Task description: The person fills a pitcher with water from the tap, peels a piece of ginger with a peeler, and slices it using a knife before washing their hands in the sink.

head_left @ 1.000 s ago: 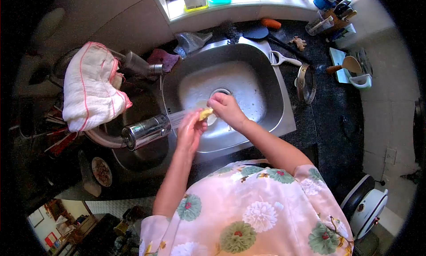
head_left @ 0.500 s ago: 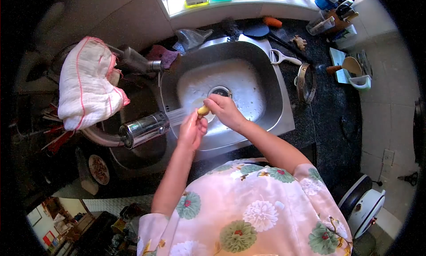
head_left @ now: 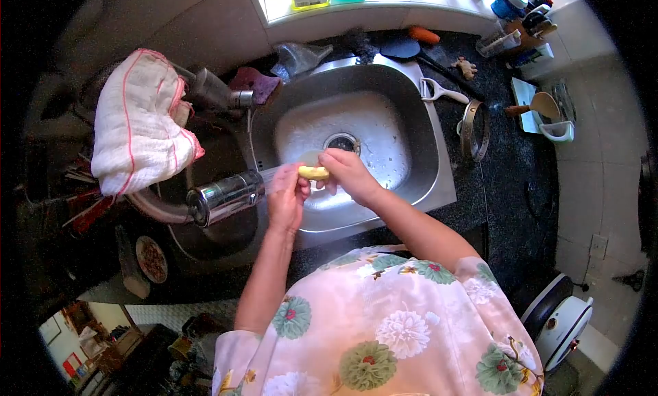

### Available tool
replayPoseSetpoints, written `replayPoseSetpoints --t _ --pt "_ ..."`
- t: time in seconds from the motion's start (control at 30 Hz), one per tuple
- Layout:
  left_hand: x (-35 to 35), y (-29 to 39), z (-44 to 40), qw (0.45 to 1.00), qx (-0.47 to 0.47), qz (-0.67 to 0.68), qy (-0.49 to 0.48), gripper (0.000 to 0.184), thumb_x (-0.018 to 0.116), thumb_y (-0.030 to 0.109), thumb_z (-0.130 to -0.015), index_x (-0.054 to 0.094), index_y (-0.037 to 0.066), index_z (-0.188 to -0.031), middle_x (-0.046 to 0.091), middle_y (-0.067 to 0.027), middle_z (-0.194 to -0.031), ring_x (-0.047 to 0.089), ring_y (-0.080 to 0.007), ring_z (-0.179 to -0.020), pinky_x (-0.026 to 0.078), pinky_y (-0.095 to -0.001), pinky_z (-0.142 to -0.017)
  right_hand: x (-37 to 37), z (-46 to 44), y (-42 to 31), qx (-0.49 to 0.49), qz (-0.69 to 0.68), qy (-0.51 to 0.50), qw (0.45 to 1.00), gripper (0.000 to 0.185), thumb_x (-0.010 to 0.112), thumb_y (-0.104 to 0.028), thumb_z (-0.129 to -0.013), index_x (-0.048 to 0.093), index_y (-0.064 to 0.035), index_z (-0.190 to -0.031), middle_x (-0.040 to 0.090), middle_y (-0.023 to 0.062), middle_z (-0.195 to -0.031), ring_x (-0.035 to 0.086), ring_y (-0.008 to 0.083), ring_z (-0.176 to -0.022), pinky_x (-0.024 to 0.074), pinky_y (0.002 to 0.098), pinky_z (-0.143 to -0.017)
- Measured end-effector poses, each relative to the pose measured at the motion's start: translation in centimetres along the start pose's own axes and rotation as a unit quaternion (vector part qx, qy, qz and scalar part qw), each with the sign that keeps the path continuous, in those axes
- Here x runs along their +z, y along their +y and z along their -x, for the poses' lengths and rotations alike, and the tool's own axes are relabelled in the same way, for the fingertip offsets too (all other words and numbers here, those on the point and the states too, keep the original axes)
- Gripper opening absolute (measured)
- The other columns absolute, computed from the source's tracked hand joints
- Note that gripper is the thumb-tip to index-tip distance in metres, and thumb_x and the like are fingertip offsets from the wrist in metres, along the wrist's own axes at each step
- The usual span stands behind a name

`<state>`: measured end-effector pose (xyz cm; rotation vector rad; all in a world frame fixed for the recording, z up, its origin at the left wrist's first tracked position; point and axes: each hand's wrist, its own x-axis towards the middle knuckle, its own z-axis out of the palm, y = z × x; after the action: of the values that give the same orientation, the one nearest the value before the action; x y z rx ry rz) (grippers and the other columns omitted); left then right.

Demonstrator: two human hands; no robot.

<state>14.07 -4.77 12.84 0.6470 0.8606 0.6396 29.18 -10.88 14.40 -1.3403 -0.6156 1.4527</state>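
Over the sink [head_left: 423,156], my left hand [head_left: 286,198] and my right hand [head_left: 348,176] both grip a short, pale yellow piece that looks like peeled ginger [head_left: 314,172]. My left fingers close on its left end and my right fingers on its right end. Water sprays from the chrome faucet head [head_left: 226,198] onto my left hand. Below my hands, the metal basin is wet, with small scraps around the drain [head_left: 341,142].
A white peeler [head_left: 442,91], a knobby ginger root [head_left: 466,68], a carrot [head_left: 423,34] and a metal ring [head_left: 473,130] lie on the right counter. A white cloth [head_left: 140,125] hangs at left above the faucet. A bowl [head_left: 151,259] stands at lower left.
The ginger piece has turned to lie nearly level and shows more of its length. My left hand has shifted slightly up and left, under the spray.
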Motion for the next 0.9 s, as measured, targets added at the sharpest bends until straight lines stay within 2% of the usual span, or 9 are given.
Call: replayPoseSetpoints --t 0.07,0.17,0.27,0.47,0.57,0.67,0.77,0.83,0.9 --pt "-0.1 0.3 -0.2 1.000 0.011 -0.006 0.000 0.015 0.050 0.019 -0.094 0.056 0.005 -0.098 0.051 0.0005 -0.071 0.045 -0.0064 -0.059 0.038 -0.0183 -0.053 -0.2 0.0 0.1 -0.024 0.028 -0.007 0.999 0.022 0.049 -0.020 -0.092 0.057 -0.0014 -0.082 0.055 0.0021 -0.072 0.055 0.0087 -0.064 0.0443 0.0218 -0.059" --pt "-0.6 0.4 -0.3 0.999 0.024 -0.023 -0.003 0.014 0.050 0.018 -0.094 0.056 0.005 -0.097 0.050 0.0010 -0.069 0.044 -0.0057 -0.059 0.035 -0.0181 -0.052 -0.3 -0.3 1.6 -0.211 0.157 0.018 0.965 0.016 0.055 -0.015 -0.089 0.059 -0.0001 -0.086 0.055 0.0037 -0.082 0.056 0.0091 -0.072 0.0453 0.0216 -0.063" --pt "-1.1 0.3 -0.6 0.998 0.038 -0.059 -0.007 0.015 0.051 0.018 -0.094 0.057 0.005 -0.096 0.050 0.0014 -0.068 0.044 -0.0053 -0.058 0.033 -0.0181 -0.051 0.1 -0.3 1.3 -0.178 0.165 0.013 0.970 0.012 0.060 -0.011 -0.084 0.061 0.0011 -0.086 0.053 0.0044 -0.088 0.056 0.0099 -0.078 0.0450 0.0219 -0.065" --pt "-0.8 0.7 -0.1 0.996 0.037 -0.070 0.030 0.016 0.051 0.019 -0.093 0.058 0.005 -0.094 0.049 0.0016 -0.067 0.043 -0.0053 -0.056 0.032 -0.0181 -0.050 0.3 -0.6 0.0 -0.175 0.249 0.003 0.952 0.010 0.062 -0.009 -0.081 0.061 0.0013 -0.081 0.055 0.0029 -0.082 0.056 0.0092 -0.077 0.0452 0.0223 -0.065" --pt "-0.7 0.8 -0.1 0.998 0.016 -0.052 0.041 0.016 0.053 0.020 -0.092 0.058 0.005 -0.094 0.050 0.0019 -0.067 0.044 -0.0059 -0.055 0.033 -0.0187 -0.048 0.8 -0.9 0.0 -0.078 0.096 0.025 0.992 0.013 0.062 -0.012 -0.079 0.063 0.0008 -0.081 0.060 0.0026 -0.068 0.058 0.0126 -0.065 0.0460 0.0287 -0.057" --pt "-1.9 -0.1 -1.0 0.999 -0.001 -0.019 0.047 0.016 0.056 0.021 -0.090 0.058 0.006 -0.096 0.051 0.0019 -0.067 0.046 -0.0073 -0.054 0.034 -0.0199 -0.045 0.7 -1.0 0.3 0.013 0.017 0.017 1.000 0.015 0.063 -0.013 -0.080 0.061 0.0014 -0.083 0.060 0.0028 -0.073 0.058 0.0123 -0.071 0.0466 0.0289 -0.061" --pt "-1.4 -0.3 -0.8 0.997 0.006 -0.013 0.075 0.015 0.056 0.022 -0.090 0.058 0.008 -0.095 0.051 0.0017 -0.067 0.047 -0.0079 -0.054 0.034 -0.0202 -0.045 1.9 -0.6 0.5 -0.107 0.140 0.038 0.984 0.016 0.064 -0.015 -0.081 0.061 0.0005 -0.086 0.060 0.0043 -0.078 0.057 0.0122 -0.076 0.0462 0.0281 -0.066" --pt "-1.3 0.3 -0.6 0.998 -0.007 -0.021 0.053 0.011 0.056 0.020 -0.090 0.060 0.009 -0.088 0.055 0.0019 -0.070 0.047 -0.0052 -0.055 0.034 -0.0191 -0.047 2.0 -0.9 1.3 -0.104 0.175 0.032 0.979 0.019 0.065 -0.016 -0.080 0.061 0.0004 -0.089 0.060 0.0081 -0.082 0.056 0.0138 -0.076 0.0452 0.0283 -0.068" --pt "-1.2 1.2 -0.7 0.993 0.005 -0.082 0.079 0.012 0.055 0.019 -0.090 0.061 0.009 -0.089 0.056 0.0010 -0.076 0.049 -0.0055 -0.063 0.038 -0.0196 -0.053 2.1 -1.5 1.5 -0.103 0.215 0.038 0.971 0.021 0.065 -0.016 -0.079 0.062 0.0004 -0.092 0.060 0.0096 -0.081 0.055 0.0147 -0.074 0.0448 0.0292 -0.067"
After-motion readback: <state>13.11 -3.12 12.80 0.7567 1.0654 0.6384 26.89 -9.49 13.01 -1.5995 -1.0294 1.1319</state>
